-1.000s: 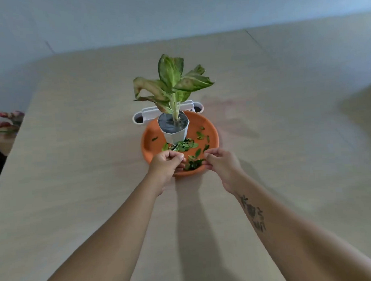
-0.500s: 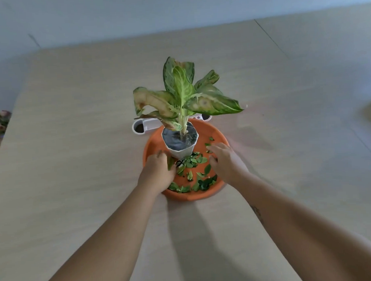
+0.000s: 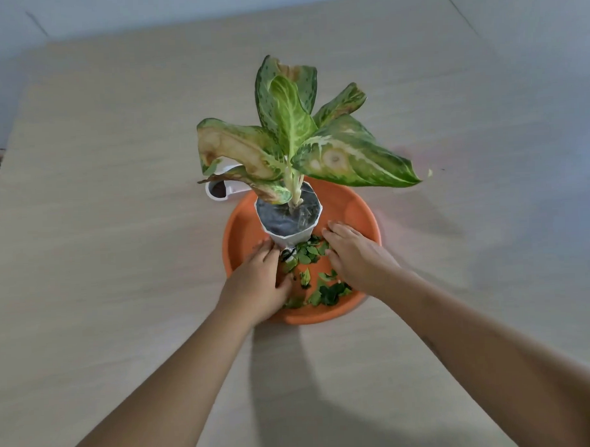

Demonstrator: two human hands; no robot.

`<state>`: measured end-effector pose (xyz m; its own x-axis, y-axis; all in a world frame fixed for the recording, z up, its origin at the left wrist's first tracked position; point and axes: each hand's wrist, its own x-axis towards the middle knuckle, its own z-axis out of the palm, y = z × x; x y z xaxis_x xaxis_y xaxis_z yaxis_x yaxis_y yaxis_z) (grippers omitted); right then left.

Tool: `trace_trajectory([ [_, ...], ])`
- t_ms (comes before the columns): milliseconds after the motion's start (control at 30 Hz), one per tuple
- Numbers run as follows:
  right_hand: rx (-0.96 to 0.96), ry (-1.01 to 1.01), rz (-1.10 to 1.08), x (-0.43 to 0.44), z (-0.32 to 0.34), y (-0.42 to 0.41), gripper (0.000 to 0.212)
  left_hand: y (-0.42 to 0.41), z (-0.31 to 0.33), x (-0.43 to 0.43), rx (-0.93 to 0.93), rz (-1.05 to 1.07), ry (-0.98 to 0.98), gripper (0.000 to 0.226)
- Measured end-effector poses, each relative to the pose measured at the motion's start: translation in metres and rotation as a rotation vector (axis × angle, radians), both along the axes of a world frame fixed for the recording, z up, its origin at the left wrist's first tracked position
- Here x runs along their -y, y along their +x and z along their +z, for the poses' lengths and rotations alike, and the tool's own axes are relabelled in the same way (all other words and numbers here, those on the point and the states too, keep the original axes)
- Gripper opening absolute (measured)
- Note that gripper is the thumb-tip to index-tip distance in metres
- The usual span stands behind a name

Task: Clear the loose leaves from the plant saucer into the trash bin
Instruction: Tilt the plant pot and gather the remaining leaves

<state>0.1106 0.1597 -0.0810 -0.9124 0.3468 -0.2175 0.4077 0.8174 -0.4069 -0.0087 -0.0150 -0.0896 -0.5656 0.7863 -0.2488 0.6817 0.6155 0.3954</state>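
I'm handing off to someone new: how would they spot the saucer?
On the wooden table, find the white pot holding the big-leaved plant. The saucer sits under it, with both hands inside: the only orange, round dish, strewn with small leaves.
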Motion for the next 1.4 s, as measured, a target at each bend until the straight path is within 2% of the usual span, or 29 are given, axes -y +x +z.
trace_trajectory([
  [133, -0.097, -0.082, 0.040, 0.016, -0.001, 0.016, 0.044, 0.018, 0.002, 0.005, 0.098, -0.011, 0.113, 0.049],
  [200, -0.153, -0.065, -0.022, 0.013, -0.005, 0.011, 0.047, 0.019, 0.002, -0.001, 0.064, 0.093, 0.200, 0.037],
  [267, -0.127, -0.055, -0.051, 0.013, -0.010, 0.005, 0.049, 0.022, 0.003, -0.006, 0.032, 0.256, 0.266, 0.033],
  [300, -0.081, -0.052, -0.036, 0.015, -0.011, 0.003, 0.050, 0.023, 0.005, -0.008, 0.050, 0.352, 0.302, 0.039],
  [367, -0.006, -0.024, 0.017, 0.019, -0.017, 0.001, 0.051, 0.023, 0.010, -0.012, 0.172, 0.501, 0.408, 0.064],
  [433, -0.003, 0.005, 0.047, 0.023, -0.018, 0.004, 0.048, 0.017, 0.018, -0.016, 0.294, 0.508, 0.524, 0.085],
  [500, -0.026, 0.020, 0.071, 0.026, -0.016, 0.007, 0.045, 0.006, 0.023, -0.021, 0.309, 0.455, 0.569, 0.087],
  [633, -0.091, 0.040, 0.091, 0.033, -0.015, 0.016, 0.039, -0.006, 0.034, -0.025, 0.209, 0.357, 0.460, 0.072],
  [767, -0.133, 0.049, 0.103, 0.040, -0.010, 0.005, 0.038, -0.021, 0.050, -0.033, 0.166, 0.344, 0.399, 0.068],
  [933, -0.075, 0.114, 0.256, 0.066, -0.014, -0.020, 0.053, -0.033, 0.065, -0.038, 0.119, 0.384, 0.314, 0.062],
  [1067, -0.015, 0.118, 0.249, 0.071, -0.018, -0.035, 0.063, -0.037, 0.070, -0.042, 0.122, 0.382, 0.293, 0.060],
  [1267, -0.037, 0.016, 0.333, 0.062, -0.011, -0.015, 0.054, -0.036, 0.070, -0.043, 0.094, 0.337, 0.279, 0.063],
  [1400, -0.108, 0.164, 0.284, 0.059, -0.007, -0.021, 0.051, -0.035, 0.069, -0.043, 0.090, 0.361, 0.295, 0.065],
])
